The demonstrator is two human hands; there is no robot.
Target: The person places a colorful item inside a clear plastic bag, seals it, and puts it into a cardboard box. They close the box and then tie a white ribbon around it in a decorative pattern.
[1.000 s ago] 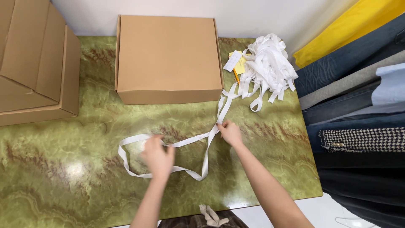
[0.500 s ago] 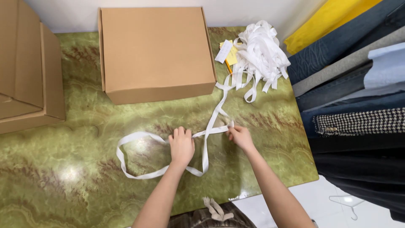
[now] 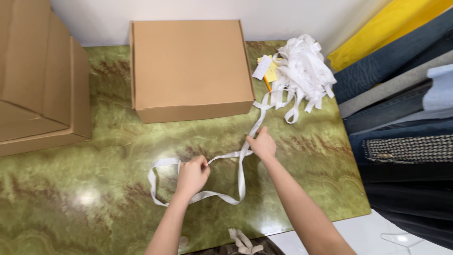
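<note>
Head view. The left hand [image 3: 192, 175] rests low on the green marbled counter [image 3: 108, 141], fingers curled into a closed grip on a white ribbon [image 3: 241, 177]; the pinch point sits at the thumb side, where the strip leaves the fist toward the right. The right hand [image 3: 262, 144] lies further up and to the right, its grip closed on the same ribbon where the strip bends; the exact finger contact there is partly hidden by the back of the hand, so it appears to be a pinch between thumb and forefinger.

The ribbon lies flat on the counter in two loops: one to the left of the left hand, one hanging below and between the two hands. From the right hand the strip runs upward to a loose pile of white ribbon [image 3: 302, 71] at the far right of the counter. A yellow and white tag [image 3: 265, 70] lies just beside that pile.

A closed cardboard box [image 3: 188, 66] stands on the far middle of the counter, well apart from both hands. A stack of cardboard boxes [image 3: 37, 80] occupies the left edge. Folded fabrics [image 3: 401, 94] in yellow, blue, grey and a checked pattern are stacked to the right of the counter.
</note>
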